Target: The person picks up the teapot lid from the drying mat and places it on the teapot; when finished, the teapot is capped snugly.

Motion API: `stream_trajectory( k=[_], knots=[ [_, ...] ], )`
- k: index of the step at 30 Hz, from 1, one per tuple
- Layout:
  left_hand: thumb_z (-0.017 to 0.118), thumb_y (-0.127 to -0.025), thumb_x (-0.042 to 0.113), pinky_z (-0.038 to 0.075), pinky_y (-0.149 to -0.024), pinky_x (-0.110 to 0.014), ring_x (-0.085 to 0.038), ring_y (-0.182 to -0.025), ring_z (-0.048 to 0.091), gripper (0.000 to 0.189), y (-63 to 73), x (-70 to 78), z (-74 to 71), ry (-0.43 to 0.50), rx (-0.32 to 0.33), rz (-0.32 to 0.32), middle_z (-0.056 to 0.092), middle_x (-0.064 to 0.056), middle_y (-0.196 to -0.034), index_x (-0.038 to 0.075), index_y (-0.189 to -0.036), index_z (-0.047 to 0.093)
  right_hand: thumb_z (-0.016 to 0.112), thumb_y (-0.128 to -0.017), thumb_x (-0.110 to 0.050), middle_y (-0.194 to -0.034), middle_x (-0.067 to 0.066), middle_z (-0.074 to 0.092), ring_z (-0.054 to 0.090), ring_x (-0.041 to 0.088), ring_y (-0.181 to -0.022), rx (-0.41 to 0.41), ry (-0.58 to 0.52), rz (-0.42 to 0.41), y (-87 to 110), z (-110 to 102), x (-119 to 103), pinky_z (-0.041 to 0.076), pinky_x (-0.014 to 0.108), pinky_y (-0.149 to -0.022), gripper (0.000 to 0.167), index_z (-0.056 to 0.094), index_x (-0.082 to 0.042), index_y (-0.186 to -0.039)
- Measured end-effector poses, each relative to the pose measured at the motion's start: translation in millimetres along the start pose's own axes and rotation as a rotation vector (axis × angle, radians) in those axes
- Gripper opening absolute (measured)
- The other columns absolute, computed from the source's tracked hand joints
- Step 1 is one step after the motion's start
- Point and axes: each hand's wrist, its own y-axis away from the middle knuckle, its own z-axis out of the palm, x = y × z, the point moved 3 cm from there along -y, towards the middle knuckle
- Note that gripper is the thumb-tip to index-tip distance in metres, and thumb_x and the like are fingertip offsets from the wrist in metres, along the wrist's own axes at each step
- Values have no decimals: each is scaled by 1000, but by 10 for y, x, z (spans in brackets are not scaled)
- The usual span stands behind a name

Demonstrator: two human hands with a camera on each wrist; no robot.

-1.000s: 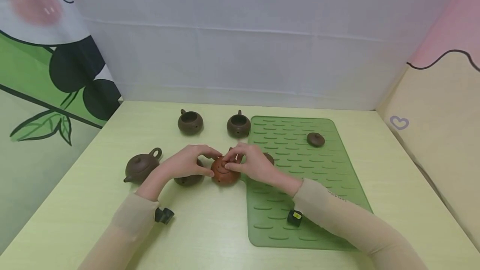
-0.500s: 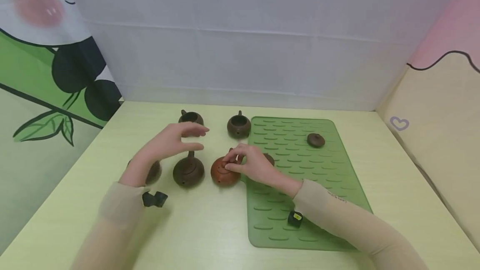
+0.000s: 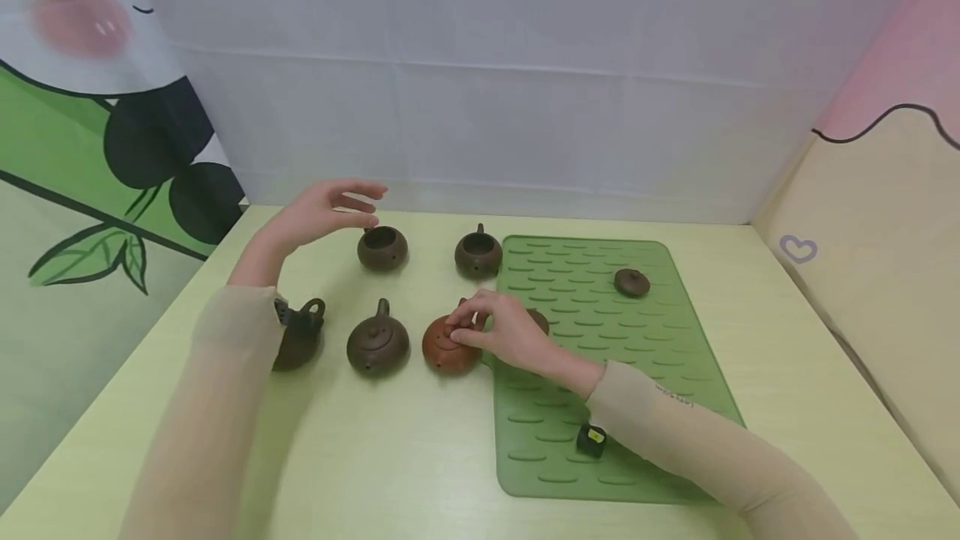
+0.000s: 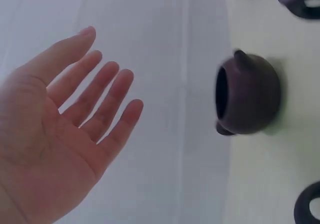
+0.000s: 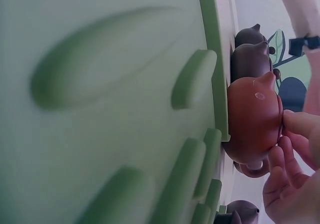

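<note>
1. Fingers (image 5: 299, 122) of the right hand (image 3: 506, 330) are nearly closed, pinching the top of a small reddish-brown clay lid (image 3: 442, 340); its knob is mostly covered. Holding from above appears meant to control the lid without touching the body.
2. Below it, a round reddish-brown clay teapot (image 3: 452, 357) sits upright on the pale yellow table (image 3: 360, 457), just beside the mat's left edge. Its spout faces the person, probably for easy alignment.
3. To its left, a round dark brown clay teapot (image 3: 377, 350) stands with lid on, handle at the far side. Further left, a second dark clay teapot (image 3: 298, 348) is partly behind the sleeve.
4. Left hand (image 3: 315, 213) has fingers extended and holds nothing. It hovers near a lidless dark clay pot (image 3: 384, 259); the wrist view shows them apart.
5. Another lidless dark clay pot (image 3: 480, 259) stands right of that one, near the mat.
6. On the green ridged mat (image 3: 581, 473) rests a loose dark brown lid (image 3: 632, 282), presumably set apart from the pots for easy pickup. A dark rounded object (image 3: 538, 320) behind the right hand cannot be identified.
</note>
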Motion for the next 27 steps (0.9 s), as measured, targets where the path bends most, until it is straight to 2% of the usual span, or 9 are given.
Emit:
stream_trajectory(
  k=[5, 9, 12, 15, 20, 27],
  knots=[
    [68, -94, 20, 40, -110, -58, -38, -139, 47, 58, -140, -339, 8, 2, -18, -29, 43, -13, -154, 14, -147, 46, 75, -88, -17, -90, -4, 67, 59, 10, -76, 2, -11, -16, 0, 23, 6, 49, 20, -67, 13, 76, -18, -101],
    [67, -94, 19, 37, -111, -60, -44, -142, 39, 65, -158, -614, 71, -9, -47, -84, 33, -18, -159, 12, -152, 38, 75, -88, -18, -91, -4, 67, 59, 9, -76, -5, -9, -20, -2, 49, 7, 49, 19, -67, 13, 76, -19, -101],
    [68, -94, 23, 36, -112, -61, -47, -142, 36, 72, -158, -738, 112, -31, -64, -124, 30, -23, -159, 9, -155, 31, 76, -88, -18, -92, -4, 67, 59, 8, -76, 0, -7, -10, 0, 44, -3, 48, 19, -67, 14, 76, -20, -101],
    [68, -94, 27, 35, -111, -62, -49, -142, 35, 78, -159, -795, 138, -60, -72, -153, 29, -28, -157, 7, -156, 26, 76, -88, -18, -91, -5, 67, 59, 8, -76, 2, -6, -8, 1, 34, -9, 48, 19, -66, 13, 75, -20, -101],
    [69, -93, 30, 35, -112, -62, -48, -142, 35, 81, -190, -841, 163, -92, -84, -173, 32, -29, -155, 4, -156, 25, 76, -88, -18, -91, -4, 67, 59, 10, -76, 4, -7, -8, 3, 12, -12, 48, 19, -67, 13, 75, -20, -100],
    [69, -93, 32, 34, -112, -63, -49, -139, 39, 74, -199, -873, 185, -114, -111, -163, 42, -30, -149, 1, -150, 35, 75, -88, -18, -92, -4, 67, 60, 9, -78, -4, 11, 6, -1, 3, -9, 48, 18, -67, 13, 75, -20, -101]
  ],
)
